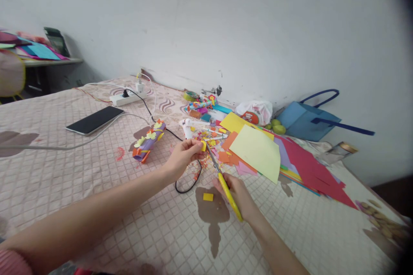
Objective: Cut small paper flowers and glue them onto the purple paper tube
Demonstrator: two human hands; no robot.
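My left hand [189, 154] pinches a small piece of yellow paper [203, 146] between thumb and fingers. In my right hand [240, 193] is a pair of scissors [229, 195] with yellow handles, its blades pointing up and left at the edge of that piece. Whether the blades are touching the paper I cannot tell. Below the hands a yellow paper rectangle [208, 197] lies flat on the patterned cloth [145, 223]. To the left rests a purple paper roll [149, 141] decorated with orange strips and pale yellow flower shapes.
Behind my hands lie a white glue gun [190, 125] and scattered paper scraps. Coloured sheets [256, 150] spread to the right, near a blue bag [308, 120] and a jar [341, 151]. A tablet [95, 120], cables and a power strip [128, 98] occupy the left.
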